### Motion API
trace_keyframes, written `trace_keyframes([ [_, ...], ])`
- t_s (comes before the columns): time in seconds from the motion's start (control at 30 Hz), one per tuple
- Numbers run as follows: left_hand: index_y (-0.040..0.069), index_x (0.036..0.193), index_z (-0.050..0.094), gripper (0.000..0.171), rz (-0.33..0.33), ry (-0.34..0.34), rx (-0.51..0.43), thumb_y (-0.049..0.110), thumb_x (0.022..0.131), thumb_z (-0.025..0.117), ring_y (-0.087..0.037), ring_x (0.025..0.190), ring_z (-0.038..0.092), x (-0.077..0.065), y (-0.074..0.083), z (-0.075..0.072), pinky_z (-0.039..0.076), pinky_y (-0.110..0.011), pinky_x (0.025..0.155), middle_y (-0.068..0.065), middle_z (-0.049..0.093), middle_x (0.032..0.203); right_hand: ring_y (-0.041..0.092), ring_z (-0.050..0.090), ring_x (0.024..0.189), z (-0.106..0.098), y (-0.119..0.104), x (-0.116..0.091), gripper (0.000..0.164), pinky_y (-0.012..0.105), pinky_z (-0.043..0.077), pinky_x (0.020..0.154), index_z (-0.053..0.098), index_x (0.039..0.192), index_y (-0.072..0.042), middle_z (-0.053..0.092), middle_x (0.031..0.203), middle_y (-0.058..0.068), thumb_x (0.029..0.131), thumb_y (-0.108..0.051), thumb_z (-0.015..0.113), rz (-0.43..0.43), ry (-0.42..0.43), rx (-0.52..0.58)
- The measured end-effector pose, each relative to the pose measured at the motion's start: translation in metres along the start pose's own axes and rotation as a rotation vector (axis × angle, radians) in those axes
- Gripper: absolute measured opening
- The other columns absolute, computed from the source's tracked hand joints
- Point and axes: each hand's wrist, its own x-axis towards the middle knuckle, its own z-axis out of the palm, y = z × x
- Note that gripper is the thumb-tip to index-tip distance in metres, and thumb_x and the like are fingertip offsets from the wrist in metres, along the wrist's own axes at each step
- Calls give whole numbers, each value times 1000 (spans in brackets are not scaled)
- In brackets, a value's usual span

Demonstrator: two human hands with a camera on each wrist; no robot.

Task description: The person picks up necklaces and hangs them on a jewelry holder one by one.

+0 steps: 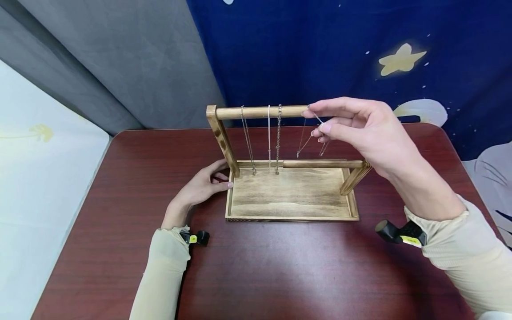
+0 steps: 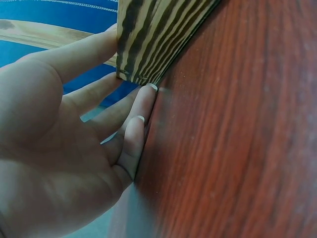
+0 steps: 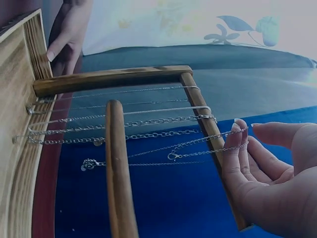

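Observation:
A wooden jewelry stand (image 1: 288, 191) has a tray base, a high rod (image 1: 260, 113) and a lower rod (image 1: 320, 164). My left hand (image 1: 204, 183) grips the tray's left end, thumb at its side and fingertips at the corner, close to the table. Three necklaces (image 1: 278, 138) hang from the left part of the high rod. Farther right, my right hand (image 1: 352, 126) pinches a thin silver chain necklace (image 3: 213, 136) between thumb and fingers. It hangs beside the high rod, its clasp (image 3: 172, 156) showing in the right wrist view.
The stand rests on a dark red wooden table (image 1: 280, 266). A blue curtain with stars (image 1: 340, 53) and a grey curtain (image 1: 140, 58) hang behind it. At the left is white patterned cloth (image 1: 40, 155).

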Motion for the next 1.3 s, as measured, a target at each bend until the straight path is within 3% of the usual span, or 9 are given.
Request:
trace_keyframes([
  [0.73,7,155,32,74,12,5,7,13,93,72,-29,112,57,-2,0,1,47,-28,85,-12,44,151,26,68,107,2,21,-7,34,31,53,89,64,129,1,66,126,14,96,-3,65,-23,-56,-52],
  [0.97,11,156,31,75,-14,-4,9,17,93,72,-25,114,57,-1,1,1,46,-32,87,-7,44,151,30,66,111,1,32,-10,35,31,54,88,62,131,2,64,130,13,96,0,63,-23,-87,-34],
  [1.3,10,155,32,75,-4,3,11,16,93,73,-26,113,57,-2,-1,1,47,-30,86,-8,45,150,27,65,113,5,30,-9,37,31,53,91,61,133,-1,61,134,14,96,0,63,-57,-90,-74],
])
